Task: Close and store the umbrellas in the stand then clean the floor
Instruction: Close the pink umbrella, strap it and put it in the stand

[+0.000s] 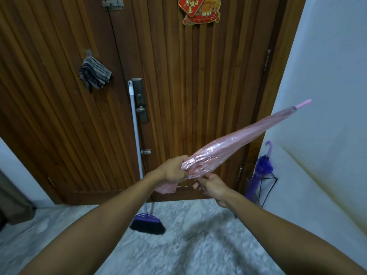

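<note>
A folded pink transparent umbrella (238, 141) slants from my hands up to the right, its pink tip near the white wall. My left hand (174, 171) grips the bunched canopy near the lower end. My right hand (213, 185) holds the umbrella just below it, fingers closed on the plastic; the handle is hidden. A closed purple umbrella (262, 169) stands handle up in a black wire stand (268, 191) in the corner at the right.
A broom (148, 223) with purple head, dark bristles and a long white pole leans against the wooden door (178, 76). A striped cloth (95, 74) hangs on the door. Grey marbled floor (188, 245) lies below; white wall (327, 76) at right.
</note>
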